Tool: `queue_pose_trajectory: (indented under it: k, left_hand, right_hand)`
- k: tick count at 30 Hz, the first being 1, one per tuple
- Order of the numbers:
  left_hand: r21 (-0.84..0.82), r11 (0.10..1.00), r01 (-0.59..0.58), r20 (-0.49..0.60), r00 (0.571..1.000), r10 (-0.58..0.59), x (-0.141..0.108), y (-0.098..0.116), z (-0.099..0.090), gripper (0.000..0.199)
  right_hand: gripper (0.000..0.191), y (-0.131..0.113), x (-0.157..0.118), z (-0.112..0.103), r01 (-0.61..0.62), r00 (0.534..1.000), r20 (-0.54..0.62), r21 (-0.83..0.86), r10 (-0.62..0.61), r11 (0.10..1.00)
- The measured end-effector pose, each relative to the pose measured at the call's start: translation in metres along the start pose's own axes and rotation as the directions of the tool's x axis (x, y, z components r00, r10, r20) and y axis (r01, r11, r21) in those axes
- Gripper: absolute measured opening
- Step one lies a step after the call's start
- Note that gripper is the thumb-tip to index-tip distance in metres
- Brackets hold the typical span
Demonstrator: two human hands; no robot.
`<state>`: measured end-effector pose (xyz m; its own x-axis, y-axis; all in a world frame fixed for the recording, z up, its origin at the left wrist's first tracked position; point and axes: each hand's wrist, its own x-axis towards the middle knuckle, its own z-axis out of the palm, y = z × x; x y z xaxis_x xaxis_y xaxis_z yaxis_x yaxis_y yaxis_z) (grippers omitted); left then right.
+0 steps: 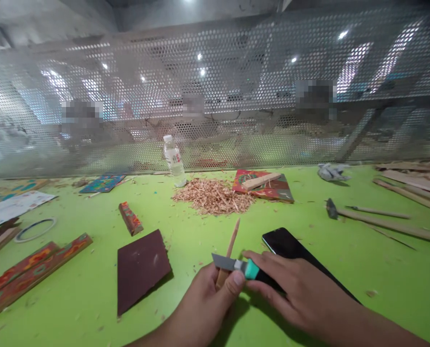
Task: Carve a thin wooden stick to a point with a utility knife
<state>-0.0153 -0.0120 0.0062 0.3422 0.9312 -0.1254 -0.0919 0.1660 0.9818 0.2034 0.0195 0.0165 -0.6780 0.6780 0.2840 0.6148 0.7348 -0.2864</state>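
Left hand has a clenched grip on a thin wooden stick, pointed tip up and away, thumb pressed at the back of the blade of a knife; right hand has a closed grip on the knife's teal-and-black handle, blade lying across the stick low over the green counter. Just behind the right hand lies a black phone; left of the hands a dark sandpaper sheet, farther back a pile of wood shavings, a plastic bottle and a painted board.
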Motion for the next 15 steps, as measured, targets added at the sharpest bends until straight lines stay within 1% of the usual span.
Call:
queue_pose_trajectory:
  k: [3,6,8,12,15]
  left_hand:
    - [0.008,1.000,-0.015,0.048,0.999,0.014,0.000,0.005,0.001,0.055]
    - [0.026,0.999,-0.046,0.030,0.999,0.045,0.000,0.007,0.002,0.054]
    - [0.025,0.999,-0.046,0.022,0.999,0.046,0.000,0.008,0.002,0.052]
    - [0.003,1.000,-0.026,0.055,0.998,0.026,0.000,0.011,0.003,0.048]
    - [0.009,0.999,-0.047,0.054,0.997,0.046,-0.001,0.012,0.003,0.047]
  right_hand:
    - [0.040,-0.002,0.000,0.001,0.036,0.999,0.037,0.062,-0.039,0.997]
    - [0.041,-0.003,0.000,0.002,0.050,0.998,0.037,0.070,-0.053,0.996]
    - [0.043,-0.002,-0.001,0.002,0.048,0.998,0.029,0.053,-0.049,0.997]
    - [0.044,-0.001,-0.001,-0.001,0.028,0.999,0.027,0.059,-0.029,0.998]
    - [0.042,0.000,-0.001,-0.003,0.025,0.998,0.047,0.077,-0.029,0.997]
